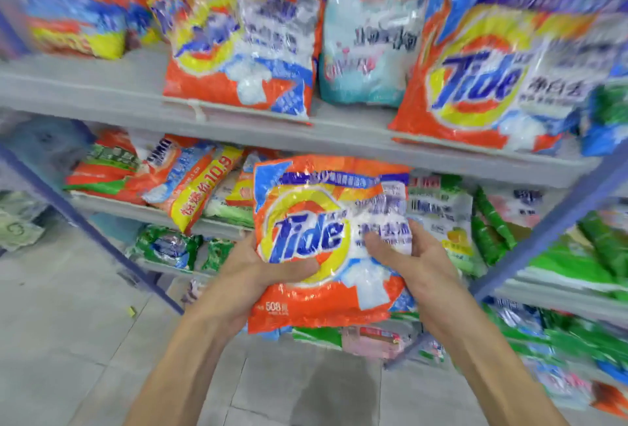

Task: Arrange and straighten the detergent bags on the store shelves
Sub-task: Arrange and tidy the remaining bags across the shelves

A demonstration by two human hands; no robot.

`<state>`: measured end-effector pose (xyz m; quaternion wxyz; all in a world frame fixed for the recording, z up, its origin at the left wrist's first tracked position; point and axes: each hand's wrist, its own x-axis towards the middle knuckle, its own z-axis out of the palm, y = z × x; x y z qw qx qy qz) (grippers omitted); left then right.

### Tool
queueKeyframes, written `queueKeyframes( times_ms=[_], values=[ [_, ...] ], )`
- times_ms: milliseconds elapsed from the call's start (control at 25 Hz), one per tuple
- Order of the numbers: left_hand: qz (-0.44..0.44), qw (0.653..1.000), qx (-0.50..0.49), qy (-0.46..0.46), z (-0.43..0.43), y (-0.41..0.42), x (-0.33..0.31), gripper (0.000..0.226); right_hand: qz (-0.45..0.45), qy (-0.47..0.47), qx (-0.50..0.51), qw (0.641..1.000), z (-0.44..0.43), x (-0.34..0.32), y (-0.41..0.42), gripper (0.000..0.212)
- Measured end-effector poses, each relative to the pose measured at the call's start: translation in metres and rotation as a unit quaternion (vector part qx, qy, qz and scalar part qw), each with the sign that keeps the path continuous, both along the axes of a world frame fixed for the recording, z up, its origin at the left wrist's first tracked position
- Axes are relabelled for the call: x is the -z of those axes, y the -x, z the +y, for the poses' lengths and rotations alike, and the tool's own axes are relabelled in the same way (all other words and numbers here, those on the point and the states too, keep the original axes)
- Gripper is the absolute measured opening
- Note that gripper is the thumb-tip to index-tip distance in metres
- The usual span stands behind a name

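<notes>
Foreground: two bare forearms reach forward over a grey tiled floor (68, 340). The left hand (261, 272) grips the lower left of a small Tide bag (316, 238), thumb laid across the front below the logo, fingers hidden behind. The right hand (413, 255) grips the bag's right edge, thumb on the front panel and fingertips curled over the side. The bag is held upright and face-on in the air, resting on no board, in front of the middle shelf (217, 225) and just below the front edge of the upper shelf (102, 85). Behind it, on the middle shelf, leaning bags crowd together, among them a yellow-banded bag (200, 187) at left and green bags (492, 228) at right. Farthest, on the upper shelf, stand a second Tide bag (238, 51), a white bag (370, 34) and a large Tide bag (475, 85), all blurred. A blue post (557, 221) slants at right.
</notes>
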<state>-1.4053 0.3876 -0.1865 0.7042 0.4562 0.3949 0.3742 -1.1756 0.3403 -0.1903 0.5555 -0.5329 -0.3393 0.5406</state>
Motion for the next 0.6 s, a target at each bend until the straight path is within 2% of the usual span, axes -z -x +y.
queueKeyframes(
  times_ms=[80,240,320,360,480,600],
  values=[
    [0.006,0.998,-0.053,0.019,-0.008,0.001,-0.026,0.069,-0.023,-0.023,0.007,0.999,-0.004,-0.022,0.004,0.08],
    [0.048,0.988,-0.141,0.051,0.006,0.022,-0.085,0.072,0.001,-0.083,-0.046,0.995,0.008,-0.072,0.031,0.048],
    [0.043,0.985,-0.158,0.053,0.016,0.04,-0.104,0.078,0.011,-0.088,-0.063,0.994,0.022,-0.096,0.047,0.039],
    [0.026,0.984,-0.168,0.05,0.021,0.048,-0.109,0.074,0.01,-0.092,-0.066,0.994,0.03,-0.105,0.055,0.036],
    [-0.036,0.986,-0.146,0.067,0.044,0.076,-0.124,0.059,0.009,-0.097,-0.056,0.994,0.059,-0.123,0.082,0.03],
    [-0.067,0.988,-0.122,0.068,0.077,0.113,-0.135,0.059,0.019,-0.105,-0.045,0.993,0.087,-0.133,0.116,0.035]
  ],
)
